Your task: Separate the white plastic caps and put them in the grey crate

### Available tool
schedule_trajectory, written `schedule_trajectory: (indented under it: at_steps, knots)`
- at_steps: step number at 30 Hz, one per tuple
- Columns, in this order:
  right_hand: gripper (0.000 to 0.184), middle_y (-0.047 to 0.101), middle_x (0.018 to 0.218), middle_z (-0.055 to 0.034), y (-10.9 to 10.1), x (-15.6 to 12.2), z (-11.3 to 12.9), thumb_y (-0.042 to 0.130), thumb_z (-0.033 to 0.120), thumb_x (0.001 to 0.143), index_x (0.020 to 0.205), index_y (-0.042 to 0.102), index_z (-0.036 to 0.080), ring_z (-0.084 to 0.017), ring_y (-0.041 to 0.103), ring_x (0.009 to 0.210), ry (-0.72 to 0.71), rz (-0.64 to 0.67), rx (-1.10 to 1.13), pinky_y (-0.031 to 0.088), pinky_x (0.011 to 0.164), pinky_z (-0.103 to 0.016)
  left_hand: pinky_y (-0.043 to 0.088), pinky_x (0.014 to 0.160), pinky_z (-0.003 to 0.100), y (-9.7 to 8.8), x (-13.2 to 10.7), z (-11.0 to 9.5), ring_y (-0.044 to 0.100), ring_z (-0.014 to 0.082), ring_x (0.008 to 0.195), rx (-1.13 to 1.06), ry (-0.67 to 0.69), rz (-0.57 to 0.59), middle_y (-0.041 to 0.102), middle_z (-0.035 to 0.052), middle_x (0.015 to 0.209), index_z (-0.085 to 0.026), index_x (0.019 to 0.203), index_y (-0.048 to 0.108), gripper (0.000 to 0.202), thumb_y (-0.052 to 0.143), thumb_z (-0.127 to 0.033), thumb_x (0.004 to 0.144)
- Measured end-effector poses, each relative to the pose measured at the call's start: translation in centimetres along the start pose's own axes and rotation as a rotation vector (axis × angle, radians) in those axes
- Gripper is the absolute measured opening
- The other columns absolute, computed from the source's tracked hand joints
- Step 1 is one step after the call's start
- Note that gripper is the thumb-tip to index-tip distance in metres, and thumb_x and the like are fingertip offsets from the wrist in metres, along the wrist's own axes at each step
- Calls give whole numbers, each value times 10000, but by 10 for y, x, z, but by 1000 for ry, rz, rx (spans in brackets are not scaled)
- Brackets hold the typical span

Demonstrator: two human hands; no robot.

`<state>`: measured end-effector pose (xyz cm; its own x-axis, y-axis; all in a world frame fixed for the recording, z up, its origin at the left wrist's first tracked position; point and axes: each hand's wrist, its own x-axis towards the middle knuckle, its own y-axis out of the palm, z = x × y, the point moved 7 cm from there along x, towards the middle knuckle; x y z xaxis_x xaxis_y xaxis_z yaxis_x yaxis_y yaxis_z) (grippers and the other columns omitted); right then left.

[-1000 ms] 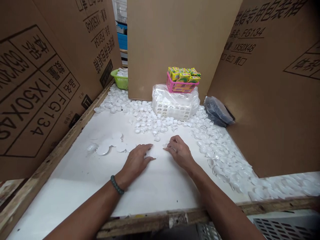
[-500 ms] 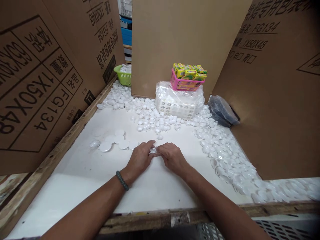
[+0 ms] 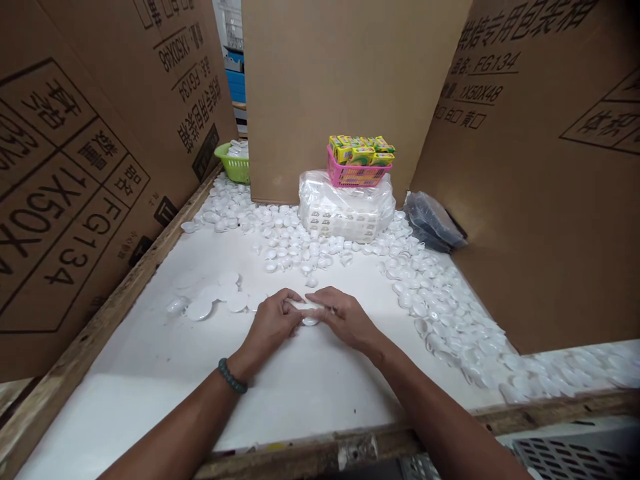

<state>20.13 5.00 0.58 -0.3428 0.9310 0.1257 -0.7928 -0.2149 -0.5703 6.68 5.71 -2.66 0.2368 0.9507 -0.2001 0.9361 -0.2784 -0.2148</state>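
Observation:
Near the middle of the white table, my left hand (image 3: 275, 312) and my right hand (image 3: 345, 316) meet around a small white plastic piece (image 3: 310, 321). Fingers and thumbs of both hands pinch it from either side. Its rounded lower edge shows below the thumbs, while the fingers cover much of the rest. Left of my left hand lie several flat round white discs (image 3: 200, 309), with a shiny clear-looking piece (image 3: 176, 306) beside them. Just beyond my fingertips sits a single small white piece (image 3: 311, 282).
Many small white plastic pieces (image 3: 440, 300) spread along the back and right of the table. A plastic-wrapped white pack (image 3: 345, 217) carries a pink basket (image 3: 357, 177) of yellow-green boxes. A green basket (image 3: 236, 170), dark plastic bags (image 3: 434, 220) and tall cardboard walls (image 3: 345, 87) surround the area.
My hands have turned a little, and more of the white piece shows between them, with its rounded edge below the thumbs. The camera view has shifted slightly.

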Motion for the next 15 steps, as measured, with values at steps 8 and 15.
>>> schedule_trajectory:
  at_steps: [8, 15]
  knots:
    - [221, 650, 808, -12, 8, 6, -5, 705, 203, 728, 936, 693, 279, -157, 543, 804, -101, 71, -218, 453, 713, -290, 456, 448, 247, 1, 7, 10, 568, 143, 443, -94, -138, 23, 604, -9, 530, -161, 890, 497, 409, 702, -407, 636]
    - [332, 548, 654, 31, 7, 6, -16, 768, 397, 626, 863, 652, 196, -108, 478, 609, 26, -48, -172, 380, 561, -226, 466, 481, 239, -2, 6, 3, 585, 142, 480, -110, -87, -46, 588, -30, 518, -175, 825, 500, 341, 673, -423, 666]
